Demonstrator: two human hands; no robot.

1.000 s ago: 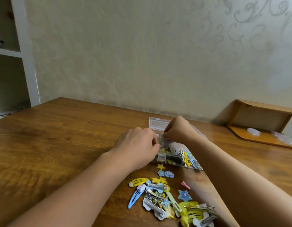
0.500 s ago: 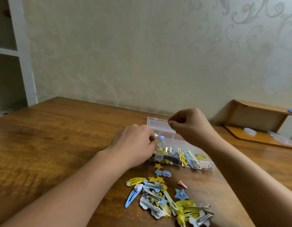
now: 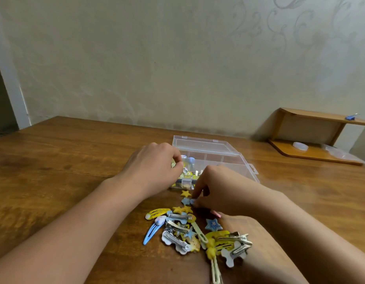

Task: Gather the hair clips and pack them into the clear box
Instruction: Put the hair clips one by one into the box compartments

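Now we see the small pale-blue round hair clip (image 3: pixel 192 201) lying on the wooden tabletop (image 3: pixel 75 160) just in front of the clear plastic compartment box (image 3: pixel 216 156), beside a blue flower-shaped clip (image 3: pixel 185 201) and a yellow star clip (image 3: pixel 185 193). Our right hand (image 3: pixel 222 189) reaches down with its fingertips pinching that pale-blue clip, presumably to lift it into the box. Our left hand (image 3: pixel 157 167) curls over the box's left near corner, most likely to steady it; we cannot tell whether its fingers hold a clip. The box sits toward the far edge with its lid (image 3: pixel 200 144) folded back, so the compartments stay reachable. Nearer us, the loose pile of yellow, blue and silver clips (image 3: pixel 193 232) waits by the near edge, close to the box for short trips.
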